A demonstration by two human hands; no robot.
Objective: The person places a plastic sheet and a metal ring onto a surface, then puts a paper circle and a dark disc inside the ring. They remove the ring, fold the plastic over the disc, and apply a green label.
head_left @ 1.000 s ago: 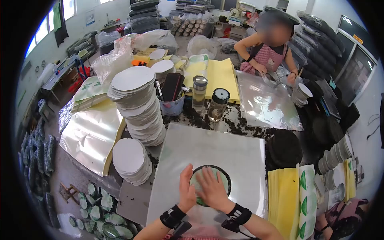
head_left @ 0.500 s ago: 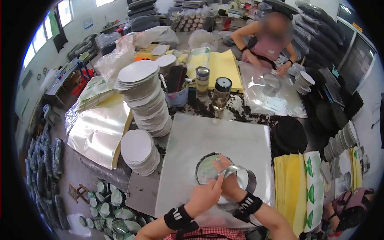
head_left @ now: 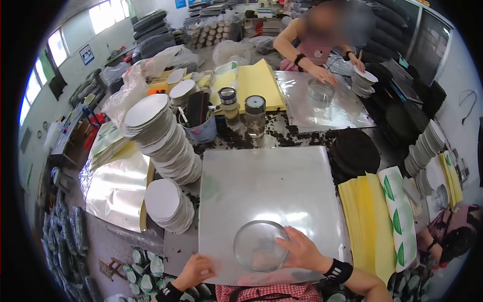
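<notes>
The clear ring (head_left: 236,241) sits on the shiny sheet (head_left: 266,186), just left of the right hand's (head_left: 304,250) fingertips, near the sheet's front edge. Those fingers are slightly apart and lie against the ring's right rim; whether they pinch its wall or merely touch it, I cannot tell. The left hand (head_left: 197,271) is off to the ring's left, near the sheet's front left corner, its fingers curled together and blurred; I cannot tell if they hold anything. To handle the ring well, I'd keep the right fingers low on its wall, since a push from one side alone could slide or tip it on so smooth a surface. Bringing the left fingertips to the opposite rim would balance that push. Even, light pressure seems best, as a thin wall may bend under a hard squeeze. The white discs (head_left: 163,199) stacked beyond the left fingers and the yellow paper (head_left: 354,216) right of the right fingers call for tucked elbows and short, level moves.
</notes>
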